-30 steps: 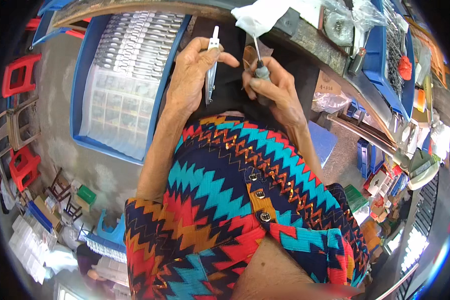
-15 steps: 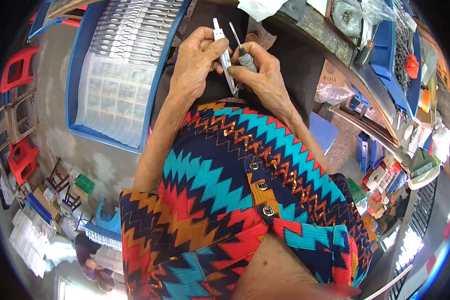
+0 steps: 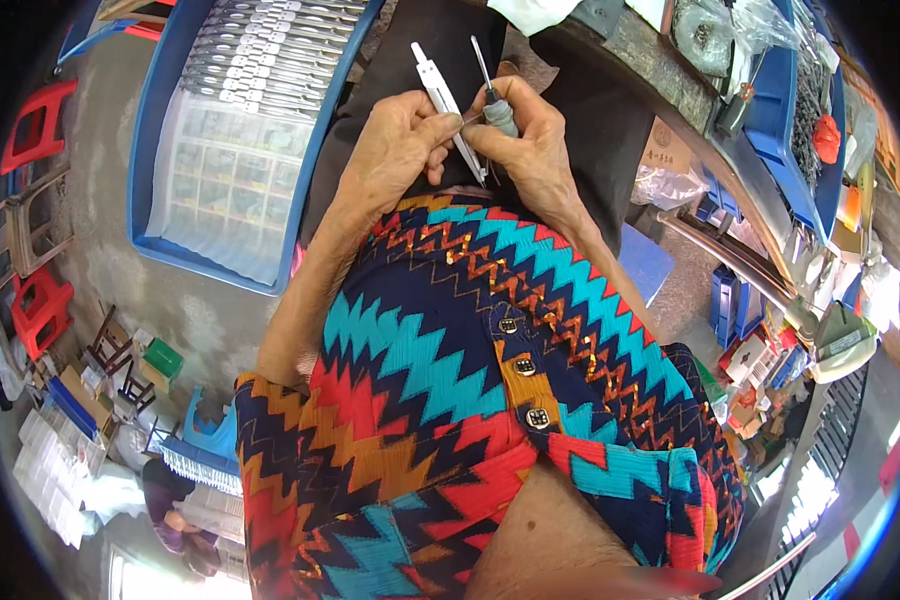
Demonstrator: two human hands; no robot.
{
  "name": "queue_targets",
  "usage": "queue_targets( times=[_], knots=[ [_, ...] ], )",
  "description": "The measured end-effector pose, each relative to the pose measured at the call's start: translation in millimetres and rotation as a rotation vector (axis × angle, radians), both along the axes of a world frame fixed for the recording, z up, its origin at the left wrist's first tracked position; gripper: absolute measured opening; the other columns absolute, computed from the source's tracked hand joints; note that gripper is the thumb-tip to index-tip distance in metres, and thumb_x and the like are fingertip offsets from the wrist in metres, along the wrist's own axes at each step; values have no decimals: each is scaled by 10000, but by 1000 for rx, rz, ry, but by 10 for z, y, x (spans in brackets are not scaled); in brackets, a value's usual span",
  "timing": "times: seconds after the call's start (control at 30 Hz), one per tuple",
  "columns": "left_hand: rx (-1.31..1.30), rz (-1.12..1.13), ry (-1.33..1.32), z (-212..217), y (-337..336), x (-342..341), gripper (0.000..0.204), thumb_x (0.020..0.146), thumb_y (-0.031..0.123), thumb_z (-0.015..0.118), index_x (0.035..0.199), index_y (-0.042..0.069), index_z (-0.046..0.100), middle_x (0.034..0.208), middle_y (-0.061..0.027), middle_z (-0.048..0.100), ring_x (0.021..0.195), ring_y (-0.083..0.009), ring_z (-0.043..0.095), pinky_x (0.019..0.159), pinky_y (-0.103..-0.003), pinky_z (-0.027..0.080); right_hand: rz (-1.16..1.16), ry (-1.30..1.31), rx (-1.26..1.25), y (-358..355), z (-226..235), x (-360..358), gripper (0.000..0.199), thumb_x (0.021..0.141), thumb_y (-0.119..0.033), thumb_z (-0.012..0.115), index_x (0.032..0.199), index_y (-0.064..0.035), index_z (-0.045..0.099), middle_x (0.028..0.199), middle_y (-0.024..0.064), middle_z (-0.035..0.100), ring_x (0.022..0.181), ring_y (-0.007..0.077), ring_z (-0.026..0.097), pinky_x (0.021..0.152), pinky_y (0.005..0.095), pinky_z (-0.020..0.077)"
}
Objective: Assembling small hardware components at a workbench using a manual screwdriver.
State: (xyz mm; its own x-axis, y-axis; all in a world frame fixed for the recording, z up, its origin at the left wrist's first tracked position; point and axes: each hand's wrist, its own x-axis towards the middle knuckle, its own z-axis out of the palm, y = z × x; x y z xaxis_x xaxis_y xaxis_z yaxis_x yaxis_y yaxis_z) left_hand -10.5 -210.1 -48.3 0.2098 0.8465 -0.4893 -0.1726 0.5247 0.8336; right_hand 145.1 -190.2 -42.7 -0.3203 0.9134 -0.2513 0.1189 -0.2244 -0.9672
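Hands [image 3: 395, 150] close together, fingers [image 3: 438, 128] curled, forearms [image 3: 318, 262] angled inward.

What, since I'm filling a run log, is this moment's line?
left grip: on white piece | right grip: holding grey-handled tool | blue tray: leftward

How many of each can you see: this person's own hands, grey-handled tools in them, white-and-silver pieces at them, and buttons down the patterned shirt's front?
Own hands: 2 (left hand, right hand)
Grey-handled tool: 1
White-and-silver piece: 1
Shirt buttons: 3
Total: 7
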Motion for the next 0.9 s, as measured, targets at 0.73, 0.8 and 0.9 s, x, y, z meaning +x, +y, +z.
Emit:
queue_targets(
  times=[0.73, 0.8, 0.9],
  knots=[
    [-51, 178, -11, -80, -112, -61, 150, 798, 65, 565, 706, -36, 503, 550, -44, 486, 394, -87, 435, 349, -220, 365, -19, -46, -22, -54, -52, -108, 165, 684, -13, 610, 826, -27, 528, 725, 16, 544, 667, 74, 496, 581, 231, 424],
    [9, 188, -12, -142, -133, -69, 133, 790, 55, 575, 719, -38, 512, 549, -56, 509, 399, -98, 462, 354, -225, 371, 10, -115, 41, -39, -78, -121, 142, 687, -9, 593, 816, -31, 538, 710, 6, 532, 652, 72, 488, 577, 223, 415],
    [112, 168, -99, -173, -121, -97, 123, 805, 82, 585, 786, -27, 530, 616, -49, 534, 487, -94, 497, 426, -221, 416, 69, -137, 66, -10, -20, -65, 133, 695, -7, 591, 810, -31, 528, 693, -3, 530, 626, 61, 481, 563, 219, 410]
  ],
)
